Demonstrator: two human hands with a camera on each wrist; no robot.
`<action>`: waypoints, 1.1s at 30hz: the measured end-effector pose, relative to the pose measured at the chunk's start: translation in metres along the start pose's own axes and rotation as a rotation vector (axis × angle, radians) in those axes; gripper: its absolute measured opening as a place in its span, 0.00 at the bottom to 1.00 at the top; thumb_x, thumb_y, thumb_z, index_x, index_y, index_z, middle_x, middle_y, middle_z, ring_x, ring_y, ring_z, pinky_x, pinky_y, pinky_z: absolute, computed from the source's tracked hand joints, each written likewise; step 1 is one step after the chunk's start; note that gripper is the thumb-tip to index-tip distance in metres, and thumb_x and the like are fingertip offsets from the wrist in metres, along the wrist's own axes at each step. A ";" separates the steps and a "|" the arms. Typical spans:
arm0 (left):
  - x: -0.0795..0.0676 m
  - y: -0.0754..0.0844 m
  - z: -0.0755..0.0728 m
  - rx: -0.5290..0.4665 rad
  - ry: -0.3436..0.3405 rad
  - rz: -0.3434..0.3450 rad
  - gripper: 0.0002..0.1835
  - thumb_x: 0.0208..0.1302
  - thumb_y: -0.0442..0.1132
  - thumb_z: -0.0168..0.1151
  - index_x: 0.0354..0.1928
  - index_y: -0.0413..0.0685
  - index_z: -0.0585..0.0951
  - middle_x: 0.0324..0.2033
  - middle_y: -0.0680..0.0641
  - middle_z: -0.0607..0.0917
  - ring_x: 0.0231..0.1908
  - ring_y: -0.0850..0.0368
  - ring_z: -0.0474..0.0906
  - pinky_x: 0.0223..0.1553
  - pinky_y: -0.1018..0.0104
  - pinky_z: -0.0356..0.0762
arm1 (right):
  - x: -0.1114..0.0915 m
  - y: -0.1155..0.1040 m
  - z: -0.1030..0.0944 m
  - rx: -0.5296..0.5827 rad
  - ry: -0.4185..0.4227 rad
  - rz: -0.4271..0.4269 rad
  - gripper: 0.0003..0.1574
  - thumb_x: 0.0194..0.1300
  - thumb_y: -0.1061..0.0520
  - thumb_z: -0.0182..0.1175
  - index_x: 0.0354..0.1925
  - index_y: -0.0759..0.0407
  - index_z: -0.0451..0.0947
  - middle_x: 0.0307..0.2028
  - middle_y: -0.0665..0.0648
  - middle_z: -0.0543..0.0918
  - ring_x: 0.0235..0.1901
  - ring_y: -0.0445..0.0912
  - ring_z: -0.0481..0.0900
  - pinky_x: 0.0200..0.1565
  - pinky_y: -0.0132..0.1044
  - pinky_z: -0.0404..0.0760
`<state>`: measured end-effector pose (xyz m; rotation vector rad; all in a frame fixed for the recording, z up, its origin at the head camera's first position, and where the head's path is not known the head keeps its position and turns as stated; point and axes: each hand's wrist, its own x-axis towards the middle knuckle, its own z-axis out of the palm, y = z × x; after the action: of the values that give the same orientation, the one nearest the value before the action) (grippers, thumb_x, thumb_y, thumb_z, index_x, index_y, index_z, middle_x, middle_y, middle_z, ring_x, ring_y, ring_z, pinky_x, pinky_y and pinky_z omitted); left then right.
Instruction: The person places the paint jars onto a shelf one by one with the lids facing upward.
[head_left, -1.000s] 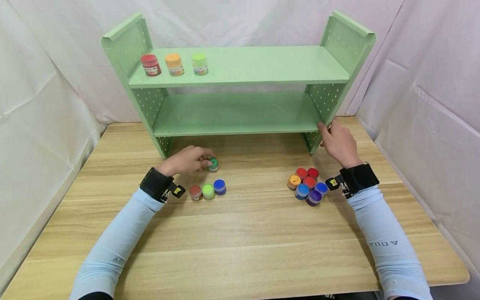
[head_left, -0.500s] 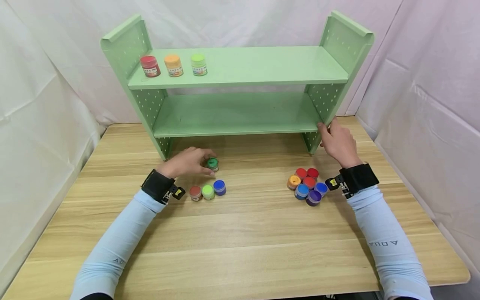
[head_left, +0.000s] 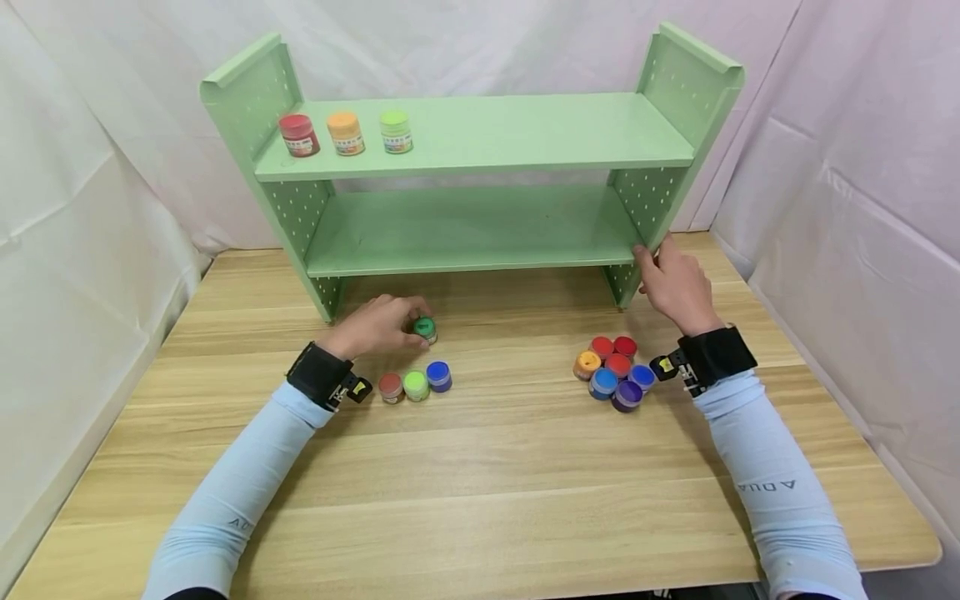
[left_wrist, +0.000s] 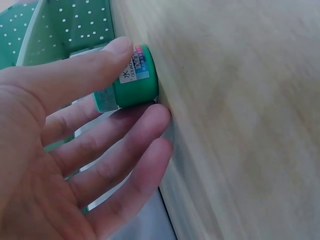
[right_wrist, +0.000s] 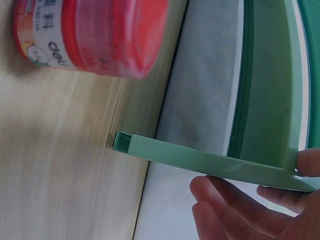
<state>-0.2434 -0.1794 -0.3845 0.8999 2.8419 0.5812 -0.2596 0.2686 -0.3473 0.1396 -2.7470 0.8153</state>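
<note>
My left hand is at a dark green paint jar standing on the table, in front of the shelf's left leg. Thumb and index finger pinch the jar from either side in the left wrist view, while the other fingers stretch out beside it. Near this hand stand brown-red, light green and blue paint jars in a row. My right hand grips the right side panel of the green two-tier shelf, thumb inside, fingers outside.
On the upper tier stand red, orange and lime paint jars. A cluster of red, orange, blue and purple jars sits on the wooden table below my right hand. White cloth hangs behind.
My left thumb has spread away from the green jar and then come slightly back toward it. The jar has stayed nearly in place. My right hand keeps its grip on the shelf.
</note>
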 end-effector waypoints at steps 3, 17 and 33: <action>0.000 -0.001 0.000 0.003 0.005 0.014 0.20 0.53 0.49 0.70 0.46 0.52 0.78 0.32 0.55 0.81 0.30 0.61 0.75 0.31 0.67 0.74 | 0.000 0.000 0.001 0.000 -0.001 0.001 0.39 0.73 0.35 0.34 0.68 0.60 0.58 0.37 0.63 0.82 0.26 0.51 0.81 0.18 0.44 0.70; -0.005 0.009 -0.011 0.008 0.083 0.071 0.17 0.52 0.45 0.71 0.43 0.51 0.79 0.30 0.56 0.81 0.27 0.64 0.77 0.28 0.69 0.76 | 0.000 -0.002 0.000 -0.003 -0.002 0.001 0.39 0.73 0.35 0.34 0.70 0.59 0.56 0.40 0.65 0.82 0.26 0.52 0.82 0.19 0.44 0.71; -0.011 0.028 -0.033 -0.059 0.264 0.146 0.19 0.51 0.44 0.70 0.46 0.53 0.76 0.31 0.59 0.80 0.24 0.67 0.76 0.25 0.69 0.75 | -0.001 -0.001 0.000 -0.005 -0.005 0.007 0.39 0.73 0.35 0.34 0.70 0.58 0.56 0.40 0.64 0.82 0.27 0.52 0.81 0.19 0.44 0.70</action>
<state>-0.2266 -0.1750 -0.3434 1.1028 2.9844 0.8560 -0.2589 0.2674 -0.3472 0.1316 -2.7551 0.8106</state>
